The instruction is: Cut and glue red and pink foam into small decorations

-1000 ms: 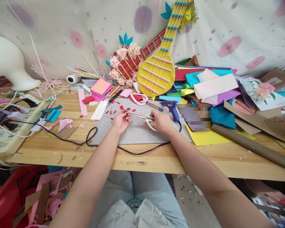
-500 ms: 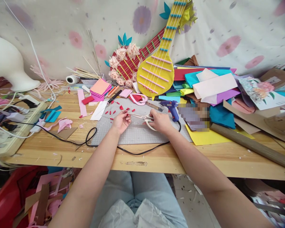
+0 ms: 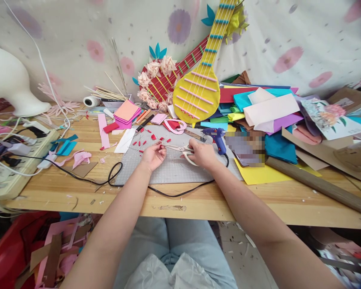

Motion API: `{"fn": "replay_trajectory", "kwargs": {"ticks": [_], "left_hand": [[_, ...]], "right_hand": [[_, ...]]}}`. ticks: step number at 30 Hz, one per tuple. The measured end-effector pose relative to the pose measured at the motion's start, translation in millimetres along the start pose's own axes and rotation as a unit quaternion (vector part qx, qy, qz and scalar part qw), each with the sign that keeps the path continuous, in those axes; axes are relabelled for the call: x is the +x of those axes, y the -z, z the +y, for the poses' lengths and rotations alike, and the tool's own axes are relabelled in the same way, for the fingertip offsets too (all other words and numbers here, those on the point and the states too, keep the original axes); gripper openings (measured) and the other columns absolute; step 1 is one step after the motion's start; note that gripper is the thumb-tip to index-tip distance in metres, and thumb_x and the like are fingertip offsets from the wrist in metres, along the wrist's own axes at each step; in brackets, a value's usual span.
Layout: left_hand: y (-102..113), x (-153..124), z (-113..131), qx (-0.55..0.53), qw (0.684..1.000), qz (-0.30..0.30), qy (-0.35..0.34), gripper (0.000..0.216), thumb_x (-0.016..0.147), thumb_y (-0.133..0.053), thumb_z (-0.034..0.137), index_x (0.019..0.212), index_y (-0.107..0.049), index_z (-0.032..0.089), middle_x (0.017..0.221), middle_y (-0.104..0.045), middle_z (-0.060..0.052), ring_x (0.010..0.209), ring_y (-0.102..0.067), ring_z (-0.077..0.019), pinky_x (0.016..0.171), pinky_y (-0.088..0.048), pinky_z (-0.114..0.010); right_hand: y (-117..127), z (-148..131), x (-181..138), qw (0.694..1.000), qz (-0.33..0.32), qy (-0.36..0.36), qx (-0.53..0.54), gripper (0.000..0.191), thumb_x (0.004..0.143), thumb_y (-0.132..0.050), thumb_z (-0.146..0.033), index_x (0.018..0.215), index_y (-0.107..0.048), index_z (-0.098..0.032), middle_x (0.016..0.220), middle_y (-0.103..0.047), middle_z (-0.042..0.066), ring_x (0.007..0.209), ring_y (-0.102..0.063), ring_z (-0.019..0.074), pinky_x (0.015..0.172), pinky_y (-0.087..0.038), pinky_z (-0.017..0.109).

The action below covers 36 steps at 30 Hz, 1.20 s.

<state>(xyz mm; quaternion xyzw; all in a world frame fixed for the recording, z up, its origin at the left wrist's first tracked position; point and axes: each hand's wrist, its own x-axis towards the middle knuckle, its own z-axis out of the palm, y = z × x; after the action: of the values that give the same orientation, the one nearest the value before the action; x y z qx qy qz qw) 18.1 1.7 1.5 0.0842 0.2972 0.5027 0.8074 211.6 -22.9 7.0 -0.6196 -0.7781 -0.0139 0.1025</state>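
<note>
Small bright-red pieces lying scattered on grey gridded cutting mat. Left hand pinching fingertips together at blade tips, anything held too small to tell. Cream-handled metal scissors pointing left above mat, right hand gripping handles. Blue plastic glue gun resting just beyond.

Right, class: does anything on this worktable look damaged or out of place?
The wooden tabletop has a rough, discoloured patch near its front edge, in front of the cutting mat, interrupting the smooth grain; it looks damaged.
</note>
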Motion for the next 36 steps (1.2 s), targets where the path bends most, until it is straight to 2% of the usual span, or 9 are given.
{"fn": "replay_trajectory", "kwargs": {"ticks": [9, 16, 28, 33, 36], "left_hand": [[1.3, -0.2, 0.7, -0.023, 0.999, -0.031, 0.017, 0.022, 0.081, -0.034, 0.002, 0.067, -0.049, 0.011, 0.056, -0.047, -0.001, 0.045, -0.039, -0.0037, 0.041, -0.036, -0.01], [0.8, -0.7, -0.3, 0.0, 1.0, -0.024, -0.003, 0.021, 0.081, -0.036, 0.002, 0.068, -0.05, 0.011, 0.057, -0.05, -0.002, 0.048, -0.044, -0.0044, 0.043, -0.039, -0.011], [-1.1, -2.5, -1.0, 0.019, 1.0, -0.017, -0.002, 0.02, 0.078, -0.037, 0.001, 0.068, -0.05, 0.012, 0.057, -0.047, -0.001, 0.047, -0.042, -0.0038, 0.043, -0.038, -0.011], [0.4, -3.2, -0.3, 0.023, 0.998, -0.054, 0.0, 0.021, 0.079, -0.035, 0.001, 0.067, -0.048, 0.011, 0.059, -0.048, -0.001, 0.046, -0.04, -0.0029, 0.043, -0.039, -0.011], [1.0, -2.5, -0.2, 0.026, 0.998, -0.057, -0.002, 0.021, 0.079, -0.035, 0.001, 0.067, -0.049, 0.011, 0.06, -0.049, -0.001, 0.047, -0.041, -0.003, 0.043, -0.04, -0.011]], "right_hand": [[-4.9, 2.9, 0.2, 1.0, 0.021, -0.006, 0.013, 0.039, 0.076, -0.047, -0.057, 0.086, -0.05, -0.02, 0.074, -0.066, 0.005, 0.066, -0.057, 0.0208, 0.05, -0.019, 0.026], [-4.0, 3.3, -0.2, 0.999, 0.016, -0.008, 0.036, 0.038, 0.075, -0.05, -0.056, 0.087, -0.048, -0.02, 0.076, -0.066, 0.005, 0.067, -0.057, 0.02, 0.051, -0.021, 0.027], [-5.6, 4.0, -0.2, 0.999, 0.015, -0.011, 0.027, 0.038, 0.075, -0.049, -0.057, 0.085, -0.048, -0.02, 0.073, -0.066, 0.004, 0.062, -0.056, 0.019, 0.05, -0.019, 0.027], [-6.5, 5.0, -0.1, 0.999, 0.025, -0.03, 0.032, 0.038, 0.075, -0.05, -0.057, 0.085, -0.048, -0.021, 0.072, -0.064, 0.004, 0.06, -0.055, 0.0184, 0.05, -0.021, 0.027], [-6.7, 5.8, -0.7, 0.998, 0.028, -0.038, 0.04, 0.038, 0.074, -0.051, -0.057, 0.086, -0.048, -0.021, 0.073, -0.064, 0.004, 0.06, -0.055, 0.0185, 0.05, -0.021, 0.027]]}}
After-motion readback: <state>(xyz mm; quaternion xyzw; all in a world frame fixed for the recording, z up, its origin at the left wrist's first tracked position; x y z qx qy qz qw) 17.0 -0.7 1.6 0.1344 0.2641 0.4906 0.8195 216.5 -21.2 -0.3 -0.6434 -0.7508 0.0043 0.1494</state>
